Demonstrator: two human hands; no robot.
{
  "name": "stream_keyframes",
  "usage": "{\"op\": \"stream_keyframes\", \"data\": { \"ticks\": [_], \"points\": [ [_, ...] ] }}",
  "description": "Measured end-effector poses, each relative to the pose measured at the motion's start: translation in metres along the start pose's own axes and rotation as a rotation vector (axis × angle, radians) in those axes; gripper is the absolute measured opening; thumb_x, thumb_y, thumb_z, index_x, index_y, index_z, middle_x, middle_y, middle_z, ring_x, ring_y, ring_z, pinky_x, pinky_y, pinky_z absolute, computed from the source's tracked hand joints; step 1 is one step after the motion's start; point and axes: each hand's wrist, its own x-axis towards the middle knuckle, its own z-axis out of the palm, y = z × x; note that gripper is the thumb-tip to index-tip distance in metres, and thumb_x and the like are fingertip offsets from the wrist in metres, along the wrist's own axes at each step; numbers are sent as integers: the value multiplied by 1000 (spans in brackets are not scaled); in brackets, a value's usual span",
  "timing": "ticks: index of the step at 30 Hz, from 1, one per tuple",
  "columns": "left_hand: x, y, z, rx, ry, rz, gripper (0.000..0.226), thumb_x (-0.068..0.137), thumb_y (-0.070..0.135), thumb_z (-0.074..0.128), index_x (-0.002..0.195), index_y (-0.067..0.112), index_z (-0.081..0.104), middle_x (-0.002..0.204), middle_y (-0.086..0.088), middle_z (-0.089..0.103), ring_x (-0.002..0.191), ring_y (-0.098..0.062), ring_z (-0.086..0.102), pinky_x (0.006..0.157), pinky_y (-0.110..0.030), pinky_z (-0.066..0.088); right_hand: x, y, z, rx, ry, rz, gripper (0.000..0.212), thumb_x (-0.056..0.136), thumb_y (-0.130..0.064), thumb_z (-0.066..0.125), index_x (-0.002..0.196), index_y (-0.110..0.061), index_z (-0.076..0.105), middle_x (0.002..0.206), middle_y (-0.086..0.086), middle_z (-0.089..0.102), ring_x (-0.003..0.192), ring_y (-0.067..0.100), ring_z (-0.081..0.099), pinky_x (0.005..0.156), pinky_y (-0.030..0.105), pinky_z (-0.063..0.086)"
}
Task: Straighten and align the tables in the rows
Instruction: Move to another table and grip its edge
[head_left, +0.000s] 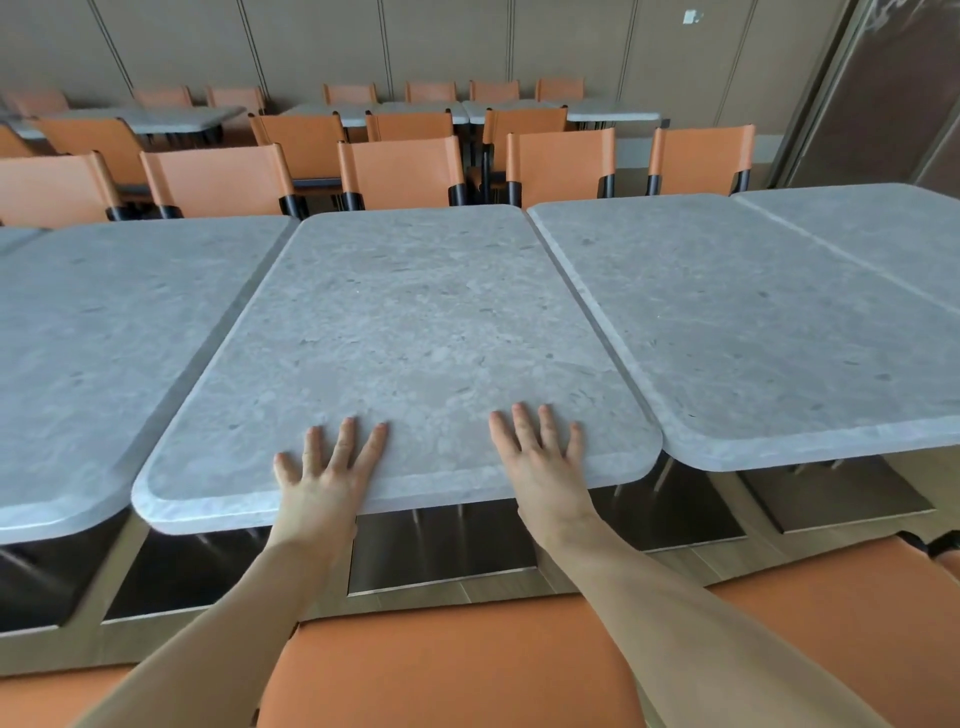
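Head view: middle counter (405, 332), near edge proud of its neighbours; left hand (324, 475) and right hand (543, 462) flat on it, grips released, holding nothing; push evenly with both palms till edges line up.
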Motion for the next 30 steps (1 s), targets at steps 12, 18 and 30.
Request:
{"op": "stream_keyframes", "data": {
  "ticks": [12, 18, 30],
  "points": [
    [-10, 0, -7, -74, -91, -13, 135, 67, 6, 81, 155, 28, -19, 167, -12, 11, 147, -49, 16, 106, -64, 30, -9, -2, 0, -38, -5, 10, 110, 81, -6, 75, 161, -17, 1, 168, 17, 7, 153, 45, 7, 117, 69, 14],
    [-12, -7, -56, -451, -355, -36, 104, 84, 34, 66, 158, 43, -7, 168, 8, -10, 155, -28, -9, 124, -48, 7, 3, -12, -51, 196, -389, 79, 106, 84, -15, 71, 159, -18, -4, 166, 13, -9, 154, 39, -7, 122, 61, 9],
    [-135, -54, -214, -1565, -9, -378, 60, 91, 18, 72, 137, 50, 50, 139, 30, 50, 127, 3, 50, 92, -11, 41, -84, -58, -250, 1300, -194, 96, 55, 92, -15, 62, 142, -36, 50, 145, -20, 49, 131, 1, 51, 101, 24, 40]
  ]
}}
